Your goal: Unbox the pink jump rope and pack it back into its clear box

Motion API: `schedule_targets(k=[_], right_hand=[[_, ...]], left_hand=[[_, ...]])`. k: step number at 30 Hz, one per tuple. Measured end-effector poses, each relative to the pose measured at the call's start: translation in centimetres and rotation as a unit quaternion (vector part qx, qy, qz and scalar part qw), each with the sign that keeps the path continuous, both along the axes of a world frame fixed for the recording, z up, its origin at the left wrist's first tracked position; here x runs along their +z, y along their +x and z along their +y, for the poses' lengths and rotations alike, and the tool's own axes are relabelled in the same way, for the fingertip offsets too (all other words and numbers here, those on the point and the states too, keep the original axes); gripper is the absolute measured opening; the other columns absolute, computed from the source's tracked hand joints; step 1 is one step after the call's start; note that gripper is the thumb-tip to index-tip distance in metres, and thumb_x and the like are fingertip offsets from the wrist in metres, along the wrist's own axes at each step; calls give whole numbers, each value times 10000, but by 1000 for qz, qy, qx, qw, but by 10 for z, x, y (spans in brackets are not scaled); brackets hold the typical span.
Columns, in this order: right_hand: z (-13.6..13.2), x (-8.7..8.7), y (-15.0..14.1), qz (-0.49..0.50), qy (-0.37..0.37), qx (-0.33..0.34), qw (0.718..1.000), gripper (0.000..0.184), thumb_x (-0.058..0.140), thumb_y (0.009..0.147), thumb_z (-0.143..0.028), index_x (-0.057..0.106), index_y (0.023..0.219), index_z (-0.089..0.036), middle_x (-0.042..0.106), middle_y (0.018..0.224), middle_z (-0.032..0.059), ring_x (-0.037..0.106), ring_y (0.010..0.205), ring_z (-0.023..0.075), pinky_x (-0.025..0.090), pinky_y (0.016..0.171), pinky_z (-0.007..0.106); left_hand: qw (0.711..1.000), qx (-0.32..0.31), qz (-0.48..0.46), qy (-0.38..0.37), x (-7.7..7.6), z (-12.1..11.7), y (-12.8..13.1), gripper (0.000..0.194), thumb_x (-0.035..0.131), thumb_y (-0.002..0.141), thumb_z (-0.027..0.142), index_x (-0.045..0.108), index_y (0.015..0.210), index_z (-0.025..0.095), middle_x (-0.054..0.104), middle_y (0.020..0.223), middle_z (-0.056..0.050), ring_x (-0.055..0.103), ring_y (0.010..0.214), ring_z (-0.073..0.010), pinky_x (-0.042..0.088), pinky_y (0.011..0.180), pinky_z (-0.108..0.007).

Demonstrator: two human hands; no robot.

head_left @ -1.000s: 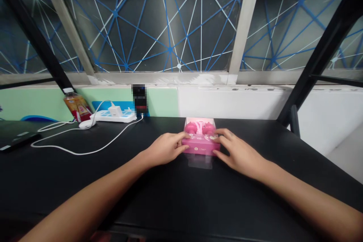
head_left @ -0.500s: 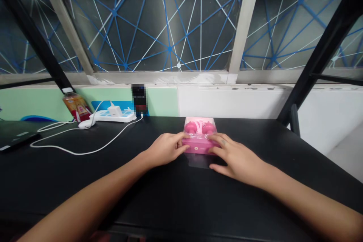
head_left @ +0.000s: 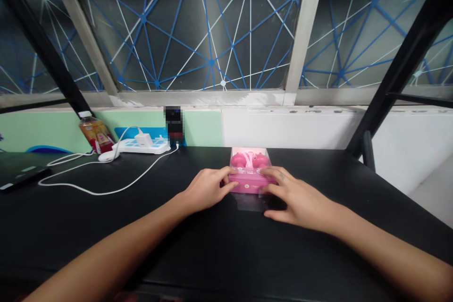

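A pink box [head_left: 247,185] with a clear window lies on the black table in front of me. Through the window show two rounded pink pieces [head_left: 239,160] and a pale looped cord [head_left: 249,159]; their exact kind I cannot make out. My left hand [head_left: 208,188] grips the box's near left corner, fingers on its side and thumb at the front. Over the near right corner is my right hand [head_left: 297,198], its fingers spread and touching the box, its thumb stretched out apart from it. A clear plastic flap [head_left: 249,202] extends from the front.
To the left, a white power strip [head_left: 141,146] has a charger [head_left: 144,139] plugged in. White cables [head_left: 95,193] curl over the black table [head_left: 226,255]. A drink bottle [head_left: 96,133], a blurred-out dark object [head_left: 174,125] and a flat black device [head_left: 23,177] are nearby.
My right thumb has stretched a little farther out from the box. The box and my left hand stay nearly the same; the whole view has shifted slightly.
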State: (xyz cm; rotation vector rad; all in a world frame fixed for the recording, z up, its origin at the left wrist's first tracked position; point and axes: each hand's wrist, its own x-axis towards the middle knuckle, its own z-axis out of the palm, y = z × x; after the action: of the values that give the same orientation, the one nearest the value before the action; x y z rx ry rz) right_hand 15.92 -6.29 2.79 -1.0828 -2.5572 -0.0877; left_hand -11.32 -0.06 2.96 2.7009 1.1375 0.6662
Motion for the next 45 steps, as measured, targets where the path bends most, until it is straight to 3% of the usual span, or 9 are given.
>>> schedule_targets(k=[5,8,11,14,18,23,34,41,45], right_hand=[[2,-2,-1,4,39,3,999,264,621,889,-315,631,1116,-182,519,1362,160,433,1305,328,519,960,491],[5,-3,-3,49,51,-6,997,191,520,933,-205,614,1096,-178,636,1163,129,560,1135,275,548,896,447],[9,-5,-4,101,57,-3,993,204,500,930,-152,597,1110,-169,657,1007,103,601,984,241,556,843,415],[12,-6,-3,132,71,8,989,207,524,931,-164,611,1118,-185,652,1049,100,597,1001,241,540,881,429],[12,-6,0,154,56,22,986,175,528,944,-175,660,1055,-208,662,1063,84,609,1007,223,543,883,406],[12,-3,2,136,49,31,989,207,507,956,-168,685,1055,-204,669,1056,86,609,1025,226,541,879,399],[8,0,1,136,10,20,990,235,522,921,-152,650,1107,-219,630,1133,85,581,1090,229,513,950,438],[8,0,3,136,-25,23,990,375,515,862,-65,605,1183,-239,601,1214,65,545,1170,221,461,1029,431],[7,-1,3,144,-16,0,989,330,549,911,-176,587,1230,-251,562,1284,76,532,1207,230,461,1036,435]], left_hand=[[1000,-6,-4,-10,1,1,-1,227,565,939,330,624,1130,220,698,769,36,630,645,-131,462,625,-242],[999,-33,6,7,6,0,-1,216,562,935,344,646,1092,223,644,725,27,615,698,-142,473,675,-254],[997,-58,10,55,9,-3,-1,244,588,913,393,662,1070,222,605,783,-6,598,766,-160,483,719,-279],[994,-56,-5,91,8,-4,0,263,638,871,427,672,1025,217,595,980,-55,595,885,-185,501,765,-306],[991,-81,-43,94,4,0,1,139,608,910,328,661,966,212,584,1201,-67,563,1121,-204,481,946,-343],[987,-121,-62,85,3,5,0,115,605,926,309,648,939,203,657,1105,-47,575,1106,-189,481,968,-347],[988,-126,-69,64,9,2,-5,142,590,902,232,646,1032,215,667,1127,-42,586,1112,-185,480,989,-357],[987,-139,-69,50,13,0,-6,273,577,837,121,628,1089,213,647,1150,-47,573,1124,-192,472,1000,-361],[986,-148,-60,45,16,-1,-7,279,565,854,135,627,1114,217,641,1165,-48,567,1136,-190,473,1006,-361]])
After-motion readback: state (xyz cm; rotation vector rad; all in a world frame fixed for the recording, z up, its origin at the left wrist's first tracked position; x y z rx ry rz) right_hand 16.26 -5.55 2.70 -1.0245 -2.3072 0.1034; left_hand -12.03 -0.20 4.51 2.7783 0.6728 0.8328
